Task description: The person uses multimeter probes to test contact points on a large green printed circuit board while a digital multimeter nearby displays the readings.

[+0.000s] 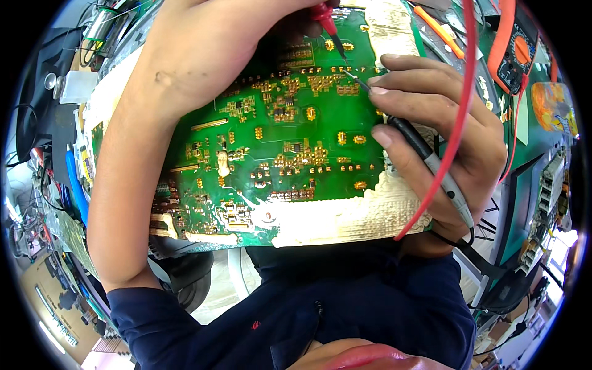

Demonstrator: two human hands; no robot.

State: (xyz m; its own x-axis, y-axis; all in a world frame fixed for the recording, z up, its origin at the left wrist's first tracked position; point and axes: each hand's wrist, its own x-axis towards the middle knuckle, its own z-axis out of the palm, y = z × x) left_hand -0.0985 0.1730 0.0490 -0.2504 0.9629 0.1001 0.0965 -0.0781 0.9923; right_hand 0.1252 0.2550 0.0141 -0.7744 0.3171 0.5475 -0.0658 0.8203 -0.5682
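A large green circuit board (234,142) with gold-coloured solder points lies before me. Reaching over its far left part, my left hand (216,46) is closed round a red test probe (325,20); most of its fingers are cut off or hidden. The probe's dark tip points down at the board's upper right area. My right hand (447,123) rests at the board's right side, fingers closed on a black and grey test probe (425,154). Its thin metal tip reaches the same row of solder points, close to the red probe's tip. I cannot tell whether the tips touch metal.
A red cable (453,145) crosses in front of my right hand. Cream-coloured coating (345,219) covers board edges. To the far right lie an orange-cased multimeter (518,55) and an orange-handled tool (439,32). Cables and tools crowd the left side, including a blue-handled tool (76,182).
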